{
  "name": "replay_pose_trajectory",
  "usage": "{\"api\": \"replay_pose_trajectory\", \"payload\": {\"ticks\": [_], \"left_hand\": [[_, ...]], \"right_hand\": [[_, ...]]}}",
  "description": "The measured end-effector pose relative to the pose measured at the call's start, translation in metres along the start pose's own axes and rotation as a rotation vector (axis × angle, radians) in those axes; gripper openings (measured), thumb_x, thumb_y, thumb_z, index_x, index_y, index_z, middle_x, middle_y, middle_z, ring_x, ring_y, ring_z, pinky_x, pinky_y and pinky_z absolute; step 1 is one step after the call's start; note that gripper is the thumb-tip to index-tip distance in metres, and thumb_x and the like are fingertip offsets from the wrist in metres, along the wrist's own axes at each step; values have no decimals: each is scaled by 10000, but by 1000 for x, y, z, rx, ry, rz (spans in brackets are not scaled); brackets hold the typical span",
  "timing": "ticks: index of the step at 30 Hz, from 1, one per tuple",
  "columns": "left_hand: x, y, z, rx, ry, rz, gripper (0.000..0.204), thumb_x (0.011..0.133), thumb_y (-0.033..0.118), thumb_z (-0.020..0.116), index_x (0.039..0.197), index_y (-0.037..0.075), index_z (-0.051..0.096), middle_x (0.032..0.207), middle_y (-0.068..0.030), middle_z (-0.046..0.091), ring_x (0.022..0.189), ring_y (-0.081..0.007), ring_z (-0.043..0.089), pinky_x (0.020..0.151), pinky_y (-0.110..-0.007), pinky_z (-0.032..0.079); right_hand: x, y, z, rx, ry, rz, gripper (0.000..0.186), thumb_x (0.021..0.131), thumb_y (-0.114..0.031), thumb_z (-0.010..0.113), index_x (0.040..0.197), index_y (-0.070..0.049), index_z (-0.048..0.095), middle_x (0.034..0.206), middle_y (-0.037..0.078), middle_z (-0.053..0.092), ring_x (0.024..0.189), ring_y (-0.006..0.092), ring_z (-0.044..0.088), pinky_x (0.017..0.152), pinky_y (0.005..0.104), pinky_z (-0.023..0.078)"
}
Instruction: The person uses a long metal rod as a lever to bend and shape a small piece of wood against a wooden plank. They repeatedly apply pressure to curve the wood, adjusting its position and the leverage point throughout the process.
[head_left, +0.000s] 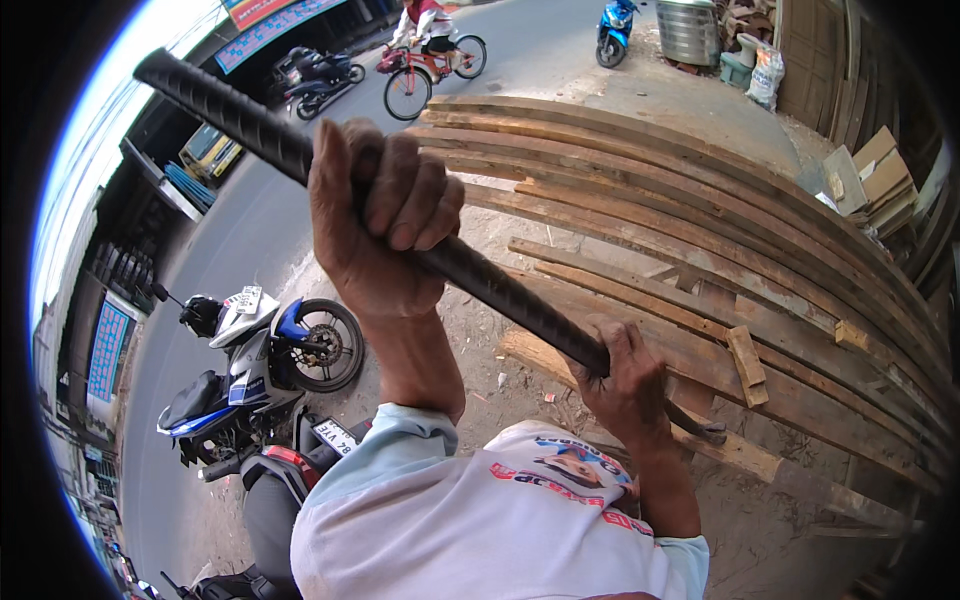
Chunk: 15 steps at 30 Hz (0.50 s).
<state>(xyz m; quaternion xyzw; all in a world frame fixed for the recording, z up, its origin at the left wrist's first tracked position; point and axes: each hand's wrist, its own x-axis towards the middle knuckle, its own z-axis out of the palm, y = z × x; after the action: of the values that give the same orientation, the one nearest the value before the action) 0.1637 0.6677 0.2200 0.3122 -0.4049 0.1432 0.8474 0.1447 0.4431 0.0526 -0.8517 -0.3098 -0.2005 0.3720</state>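
Note:
Both my hands grip a long, dark, ribbed crowbar (pixel 510 300) that slants from the upper left down to the right. My left hand (pixel 385 205) is wrapped round its upper part, with a length of bar standing out above the fist. Lower down, my right hand (pixel 625 375) is closed round the bar. Just past it, the bar's bent end lies by a rough wooden beam (pixel 735 455); whether it touches the wood I cannot tell. Several long planks (pixel 640 225) lie side by side beyond my right hand. A short wood block (pixel 747 365) rests across them.
A blue and white motorcycle (pixel 265 345) stands at my left, with another motorcycle (pixel 275 510) nearer me. Behind the planks runs a road where a person rides a red bicycle (pixel 410 85). A blue scooter (pixel 616 32) and cardboard pieces (pixel 880 175) are at the far right.

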Motion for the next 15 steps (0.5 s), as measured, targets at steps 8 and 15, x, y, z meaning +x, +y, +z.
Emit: {"api": "replay_pose_trajectory", "payload": {"ticks": [8, 15], "left_hand": [[-14, -113, -3, 595, -221, -122, 672, 993, 613, 485, 1131, -44, 496, 962, -167, 541, 905, -262, 573, 806, -416, 485], [-245, -241, -121, 1421, -796, -814, 733, 763, 287, 787, 1378, 58, 461, 1258, -170, 504, 1245, -391, 468, 999, -530, 417]], "right_hand": [[8, 34, -53, -155, 686, 53, 288, 989, -210, 661, 1072, 50, 570, 814, 64, 602, 611, 136, 546, 522, 298, 457], [-43, 8, -129, -9, 770, 283, 574, 1080, -478, 383, 1159, 74, 521, 687, 2, 420, 510, 69, 371, 437, 212, 333]]}}
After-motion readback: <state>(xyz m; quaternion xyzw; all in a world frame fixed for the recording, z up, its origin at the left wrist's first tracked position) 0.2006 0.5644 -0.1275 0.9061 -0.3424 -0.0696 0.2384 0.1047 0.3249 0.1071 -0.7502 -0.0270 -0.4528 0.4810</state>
